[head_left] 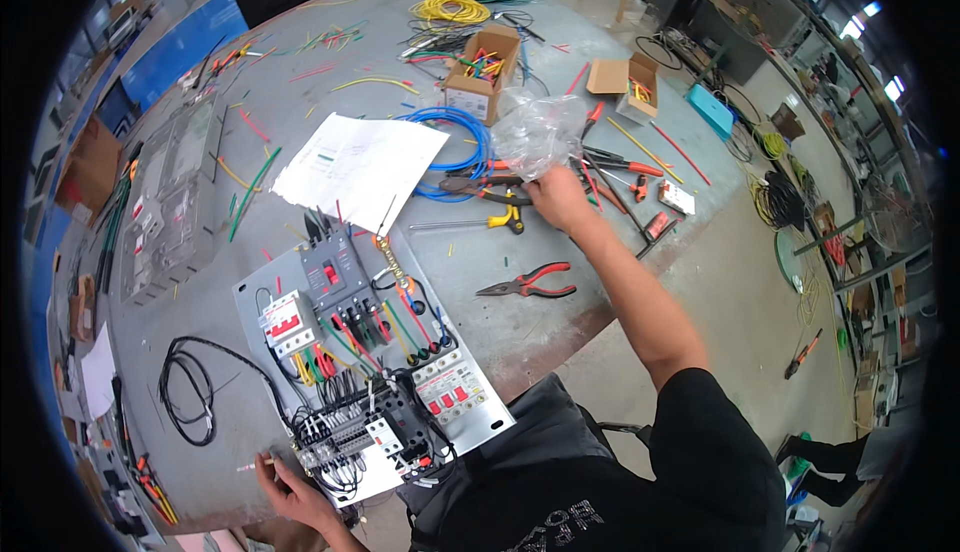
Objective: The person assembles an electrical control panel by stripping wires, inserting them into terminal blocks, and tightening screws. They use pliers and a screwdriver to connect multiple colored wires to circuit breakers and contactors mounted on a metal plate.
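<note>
Broadly, a grey bench [620, 282] carries everything, littered with wire offcuts and tools. Largest on it is the metal mounting panel [262, 297] at the near edge, fitted with breakers and terminal blocks and partly wired in red, yellow, green and black. Next comes a white paper sheet [360, 162] beyond the panel, then a coil of blue cable [470, 142]. The right hand [558, 197] is stretched far across, its fingers closed on the lower edge of a crumpled clear plastic bag [540, 127] lying just beside the blue coil. Red-handled pliers [530, 282] lie between the bag and the panel. The left hand [290, 492] rests at the panel's near-left corner, fingers pinching a short wire piece [258, 464]. Wiring seems to be mid-way, with small parts being fetched; drawing the bag closer calls for a firm pull clear of the loose tools.
</note>
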Demonstrator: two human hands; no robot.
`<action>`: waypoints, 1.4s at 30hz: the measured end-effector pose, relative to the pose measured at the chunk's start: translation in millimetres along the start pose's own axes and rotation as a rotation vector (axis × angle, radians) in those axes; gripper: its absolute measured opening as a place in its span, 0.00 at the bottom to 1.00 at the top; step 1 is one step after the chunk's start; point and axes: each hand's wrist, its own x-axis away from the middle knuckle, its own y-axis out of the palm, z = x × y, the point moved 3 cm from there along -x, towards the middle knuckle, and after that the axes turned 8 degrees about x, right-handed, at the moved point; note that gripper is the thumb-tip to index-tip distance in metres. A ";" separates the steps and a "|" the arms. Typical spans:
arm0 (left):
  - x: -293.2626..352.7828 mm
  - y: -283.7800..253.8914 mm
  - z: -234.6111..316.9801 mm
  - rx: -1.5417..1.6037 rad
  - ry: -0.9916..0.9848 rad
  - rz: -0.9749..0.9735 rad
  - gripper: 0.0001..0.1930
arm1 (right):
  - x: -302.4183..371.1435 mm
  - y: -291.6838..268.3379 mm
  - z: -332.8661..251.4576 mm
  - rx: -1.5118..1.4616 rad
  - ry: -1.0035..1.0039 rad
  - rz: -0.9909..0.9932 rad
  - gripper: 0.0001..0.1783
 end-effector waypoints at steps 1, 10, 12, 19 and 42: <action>0.3 0.9 -0.6 0.003 -0.006 0.000 0.21 | 0.6 -0.5 0.4 -0.048 -0.010 0.014 0.17; -3.4 2.5 -4.7 -0.001 0.049 -0.028 0.21 | 22.9 -16.1 -11.2 -0.190 0.113 -0.013 0.17; -4.0 4.6 -9.8 0.026 0.042 -0.022 0.21 | 25.1 -11.3 12.8 -0.089 0.012 0.113 0.18; -1.5 2.2 1.2 0.008 0.016 0.006 0.20 | -28.2 -65.9 69.6 0.134 0.224 0.211 0.23; -3.1 0.8 5.4 0.020 -0.082 0.017 0.17 | -26.7 -15.1 31.9 0.260 0.310 -0.399 0.34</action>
